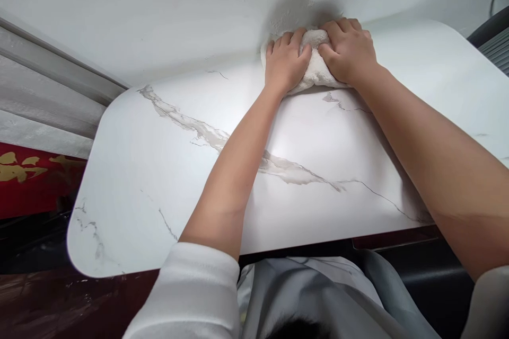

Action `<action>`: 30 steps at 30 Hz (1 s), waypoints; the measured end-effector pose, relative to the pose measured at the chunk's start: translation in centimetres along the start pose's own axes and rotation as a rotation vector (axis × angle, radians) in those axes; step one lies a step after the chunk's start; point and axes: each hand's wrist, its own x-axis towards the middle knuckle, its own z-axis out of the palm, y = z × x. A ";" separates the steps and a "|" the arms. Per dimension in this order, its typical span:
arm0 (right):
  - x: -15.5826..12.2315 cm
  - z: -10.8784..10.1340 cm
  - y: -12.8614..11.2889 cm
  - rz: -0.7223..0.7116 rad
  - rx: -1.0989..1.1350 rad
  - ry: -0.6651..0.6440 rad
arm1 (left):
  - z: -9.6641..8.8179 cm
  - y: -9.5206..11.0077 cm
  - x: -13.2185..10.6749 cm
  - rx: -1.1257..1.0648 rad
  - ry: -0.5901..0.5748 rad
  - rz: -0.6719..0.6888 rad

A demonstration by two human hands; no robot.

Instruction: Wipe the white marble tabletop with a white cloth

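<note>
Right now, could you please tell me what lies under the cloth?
The cloth rests on the marbled tabletop; the surface directly beneath is covered, so I cannot see it.

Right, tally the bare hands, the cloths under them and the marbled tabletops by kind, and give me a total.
Left hand and right hand: 2 hands
White cloth: 1
Marbled tabletop: 1
Total: 4
</note>
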 end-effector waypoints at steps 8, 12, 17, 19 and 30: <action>-2.8 -1.2 -1.9 0.021 -0.057 -0.074 | -0.4 0.3 -2.0 0.021 0.007 0.021; -5.1 -1.7 -2.8 -0.012 -0.079 -0.081 | -0.8 0.8 -4.3 0.066 0.016 0.011; -9.0 -2.0 -4.0 -0.075 -0.117 -0.038 | -1.8 1.9 -9.1 0.137 0.010 0.022; -11.0 -2.0 -4.5 -0.095 -0.114 -0.007 | -2.3 2.2 -11.2 0.138 0.013 0.042; -21.5 -3.8 -8.8 -0.213 -0.201 0.042 | -5.3 3.3 -22.1 0.195 -0.077 0.100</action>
